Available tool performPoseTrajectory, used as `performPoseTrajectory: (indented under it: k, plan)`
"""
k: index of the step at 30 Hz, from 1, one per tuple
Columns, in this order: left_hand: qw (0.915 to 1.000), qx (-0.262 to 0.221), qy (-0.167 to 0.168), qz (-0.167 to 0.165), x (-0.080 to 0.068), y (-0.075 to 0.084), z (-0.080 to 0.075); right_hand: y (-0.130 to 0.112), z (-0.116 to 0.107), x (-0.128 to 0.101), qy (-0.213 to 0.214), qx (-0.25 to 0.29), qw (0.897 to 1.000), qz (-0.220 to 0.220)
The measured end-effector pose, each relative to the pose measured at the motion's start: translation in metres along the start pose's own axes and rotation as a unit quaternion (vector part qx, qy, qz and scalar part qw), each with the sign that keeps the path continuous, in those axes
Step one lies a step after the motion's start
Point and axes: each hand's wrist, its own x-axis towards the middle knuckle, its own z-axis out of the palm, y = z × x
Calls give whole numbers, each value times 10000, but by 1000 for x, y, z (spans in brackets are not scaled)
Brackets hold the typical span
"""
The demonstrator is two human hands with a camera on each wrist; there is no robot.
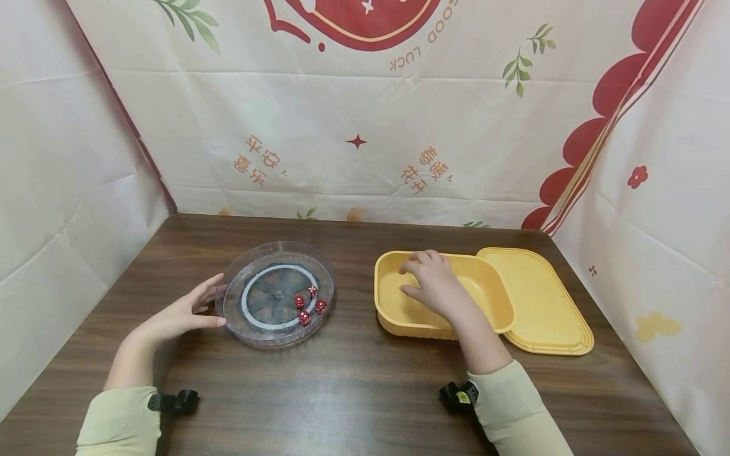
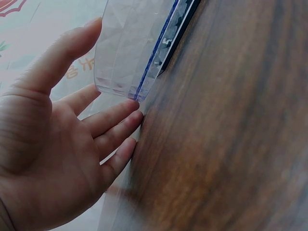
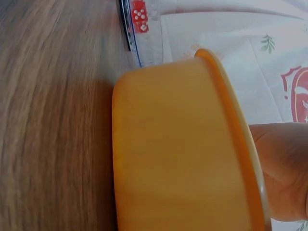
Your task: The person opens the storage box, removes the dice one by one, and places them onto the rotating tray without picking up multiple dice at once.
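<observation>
A clear round dish (image 1: 265, 301) with a dark disc and a white ring stands left of centre, and several red dice (image 1: 299, 301) lie in its right half. My left hand (image 1: 182, 313) rests at its left side, straight fingers touching the clear wall (image 2: 130, 48); in the left wrist view the left hand (image 2: 62, 144) is spread flat. My right hand (image 1: 436, 282) reaches down into a yellow container (image 1: 393, 326), fingers bent downward. Anything under them is hidden. In the right wrist view the container wall (image 3: 168, 154) fills the frame, with the right hand (image 3: 284, 168) behind its rim and one die (image 3: 139, 15) beyond.
The yellow lid (image 1: 542, 304) lies flat against the container's right side. Patterned cloth walls (image 1: 365, 126) close in the dark wooden table (image 1: 353, 386) at the back and both sides. Black wrist mounts (image 1: 173, 401) sit on both sleeves near the front edge.
</observation>
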Motion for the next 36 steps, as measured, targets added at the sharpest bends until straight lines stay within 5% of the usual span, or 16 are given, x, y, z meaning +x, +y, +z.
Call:
performPoseTrajectory:
  k: [36]
  plan:
    - [10000, 1, 10, -79, -2, 3, 0, 34, 14, -6, -563, -407, 9915, 1103]
